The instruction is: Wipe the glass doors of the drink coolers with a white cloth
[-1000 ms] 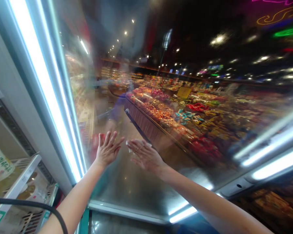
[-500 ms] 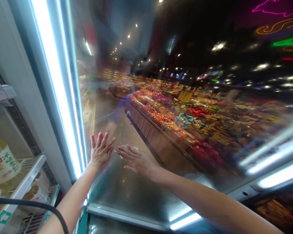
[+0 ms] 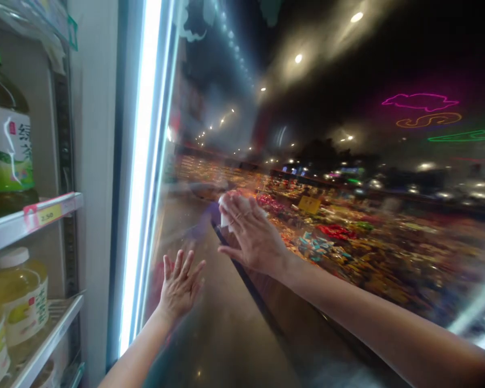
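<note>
A glass door [image 3: 218, 339] fills the view in front of me, with hazy smears and reflections on it. My left hand [image 3: 180, 291] lies against the glass at lower centre, fingers spread, holding nothing. Higher and further right, my right hand [image 3: 261, 240] presses a folded white cloth [image 3: 225, 214] flat to the pane. Its edges stick out around my fingers, and the palm hides the rest. Whether it is paper or fabric I cannot tell.
A bright light strip [image 3: 139, 161] runs down the door's left side. Left of it, shelves [image 3: 60, 207] hold a green-capped bottle [image 3: 8, 140] and white-capped bottles [image 3: 26, 302] of yellow drink. Colourful wrapped goods [image 3: 339, 253] show in the glass.
My right hand has moved up the glass with the cloth, away from my left hand. The left hand stays flat and spread. The view has tilted up and turned, showing more shelf.
</note>
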The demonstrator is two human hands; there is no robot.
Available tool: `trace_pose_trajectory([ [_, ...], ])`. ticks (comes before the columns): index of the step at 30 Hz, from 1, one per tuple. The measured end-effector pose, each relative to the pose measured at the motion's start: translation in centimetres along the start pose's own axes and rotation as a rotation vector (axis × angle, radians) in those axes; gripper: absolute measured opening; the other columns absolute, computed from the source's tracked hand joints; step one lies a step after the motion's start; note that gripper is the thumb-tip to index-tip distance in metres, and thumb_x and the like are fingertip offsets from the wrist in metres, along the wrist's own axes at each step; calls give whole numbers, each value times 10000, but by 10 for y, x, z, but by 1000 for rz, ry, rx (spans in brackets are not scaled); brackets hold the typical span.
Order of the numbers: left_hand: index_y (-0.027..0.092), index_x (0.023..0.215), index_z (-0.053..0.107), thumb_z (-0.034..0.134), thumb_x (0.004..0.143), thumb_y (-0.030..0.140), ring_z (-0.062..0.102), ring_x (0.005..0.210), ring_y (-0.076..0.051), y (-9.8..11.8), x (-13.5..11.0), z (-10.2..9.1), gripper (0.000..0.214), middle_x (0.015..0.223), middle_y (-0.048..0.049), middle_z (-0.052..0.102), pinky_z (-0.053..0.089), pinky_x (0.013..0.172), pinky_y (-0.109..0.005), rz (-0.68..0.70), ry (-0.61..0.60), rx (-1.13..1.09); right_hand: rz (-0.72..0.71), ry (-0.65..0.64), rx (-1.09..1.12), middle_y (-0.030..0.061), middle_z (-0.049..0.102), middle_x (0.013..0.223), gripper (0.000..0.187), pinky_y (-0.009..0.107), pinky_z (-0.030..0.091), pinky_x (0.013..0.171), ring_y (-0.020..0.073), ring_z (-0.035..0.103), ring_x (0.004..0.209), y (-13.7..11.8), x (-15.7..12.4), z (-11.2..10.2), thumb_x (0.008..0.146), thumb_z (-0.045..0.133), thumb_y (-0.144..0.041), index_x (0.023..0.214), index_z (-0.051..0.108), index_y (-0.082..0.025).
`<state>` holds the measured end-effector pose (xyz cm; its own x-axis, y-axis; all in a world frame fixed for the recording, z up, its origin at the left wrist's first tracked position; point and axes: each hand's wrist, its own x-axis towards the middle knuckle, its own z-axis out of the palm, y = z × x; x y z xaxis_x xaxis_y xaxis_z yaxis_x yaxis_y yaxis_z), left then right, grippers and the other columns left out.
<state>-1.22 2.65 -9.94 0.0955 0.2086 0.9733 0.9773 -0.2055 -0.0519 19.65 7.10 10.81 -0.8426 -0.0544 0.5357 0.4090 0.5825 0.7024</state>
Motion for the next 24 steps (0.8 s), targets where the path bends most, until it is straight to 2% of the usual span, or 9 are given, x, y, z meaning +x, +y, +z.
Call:
trace_pose_trajectory([
  [3,333,1638,154,558,953,238,-13,1611,-267,2,46,-2,801,1729,-23,63,-51,1304,-586,-17,65,3,-247,-24,-18,117,225,1715,1013,472,83,1335,260,96,1613,25,14,-10,970,410,-716,1648,27,-68],
  [4,316,1643,137,546,962,234,-25,1611,-279,2,64,-3,799,1732,-36,39,-48,1301,-600,-24,87,1,-228,-16,-45,115,226,1716,994,474,73,1334,258,100,1612,35,19,-15,977,395,-713,1650,32,-77],
  [7,314,1646,113,520,984,230,-43,1610,-294,0,118,-7,782,1738,-45,0,-43,1294,-625,-46,146,-11,-6,62,-130,151,171,1724,1011,541,53,1321,304,85,1612,64,34,-33,973,396,-726,1651,-3,-91],
  [8,328,1645,112,514,991,238,-36,1611,-292,-1,135,-9,773,1739,-37,3,-40,1294,-625,-46,163,-18,11,66,-139,159,161,1725,1041,552,58,1319,316,85,1611,72,37,-39,958,415,-741,1651,-17,-94],
  [11,353,1643,97,492,1010,281,-7,1613,-291,2,176,-14,750,1740,-30,51,-30,1294,-629,-31,197,-31,-174,-26,-133,127,188,1725,1090,533,75,1327,300,111,1609,87,41,-50,925,451,-772,1653,-24,-114],
  [13,342,1646,83,481,1018,311,8,1614,-294,6,196,-19,744,1738,-43,92,-28,1293,-632,-20,209,-26,-211,-51,-161,101,184,1729,1048,550,81,1324,290,104,1610,97,42,-55,942,434,-757,1655,-26,-141],
  [17,328,1648,45,478,1023,348,33,1615,-300,15,225,-32,760,1734,-56,139,-9,1300,-625,11,222,-17,-28,69,-249,89,110,1743,1010,673,76,1284,361,32,1609,119,48,-70,936,410,-779,1660,-12,-215],
  [22,297,1649,68,473,1023,388,62,1610,-333,7,258,-40,751,1730,-82,157,13,1287,-660,51,259,1,-207,-38,-283,89,151,1737,992,578,109,1316,305,95,1611,150,63,-87,949,400,-769,1661,18,-192],
  [24,291,1649,97,462,1027,375,56,1612,-328,0,266,-40,726,1729,-84,168,16,1288,-658,59,289,21,-132,7,-300,99,147,1737,975,604,117,1305,316,115,1607,167,75,-94,959,367,-768,1659,-1,-199],
])
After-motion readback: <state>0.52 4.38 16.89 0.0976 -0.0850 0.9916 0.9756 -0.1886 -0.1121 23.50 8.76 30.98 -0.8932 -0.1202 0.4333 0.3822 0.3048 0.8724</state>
